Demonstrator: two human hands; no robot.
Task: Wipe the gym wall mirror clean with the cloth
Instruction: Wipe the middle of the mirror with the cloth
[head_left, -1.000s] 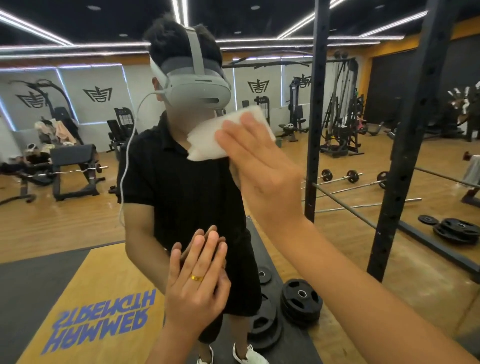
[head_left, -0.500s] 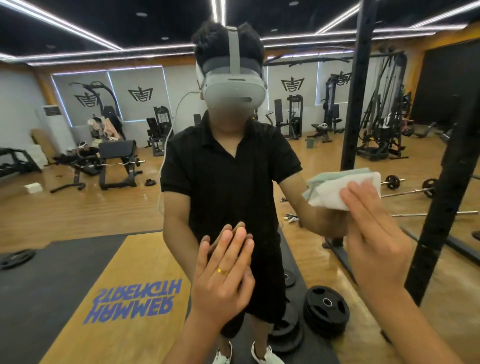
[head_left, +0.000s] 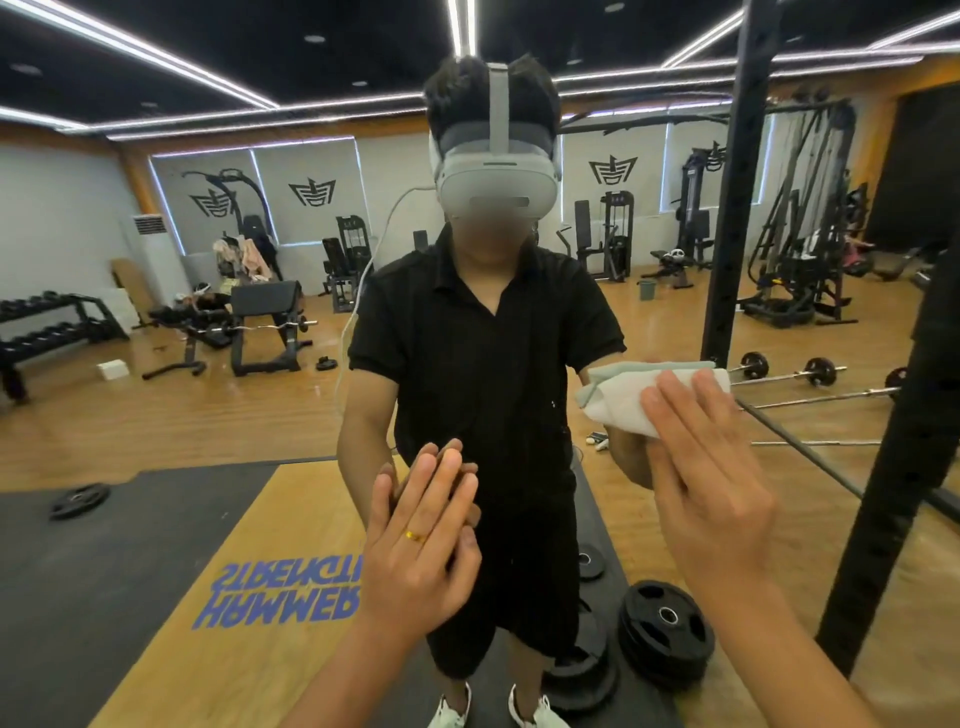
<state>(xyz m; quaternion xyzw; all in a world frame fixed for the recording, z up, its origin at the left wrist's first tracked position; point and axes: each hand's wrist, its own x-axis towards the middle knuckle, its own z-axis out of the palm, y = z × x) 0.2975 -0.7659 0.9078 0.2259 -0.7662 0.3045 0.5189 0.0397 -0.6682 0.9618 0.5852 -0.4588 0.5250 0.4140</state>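
1. Down and to the right goes the cloth (head_left: 618, 400) since a second ago. Back then it covered the reflected headset; now it sits lower on the mirror (head_left: 156, 415), just left of the reflected rack post (head_left: 737, 208).
2. Half a second back it was already about there, so it has only slid a touch further left from the post.
3. Right grip (head_left: 711, 493): I see the fingers straight and slightly spread, laid flat over the cloth's right end and pressing it against the glass.
4. That cloth is white with a pale green edge, folded, and its left end sticks out past the fingertips, away from the post.
5. Left grip (head_left: 426, 545): well left of the post and lower, palm flat to the mirror, fingers straight and pressed together, tips meeting their own reflection.
6. I can see a gold ring (head_left: 415, 535) on one finger of that grip.
7. Black weight plates (head_left: 665, 634) lie stacked on the floor, far below the cloth and slightly left of the post.
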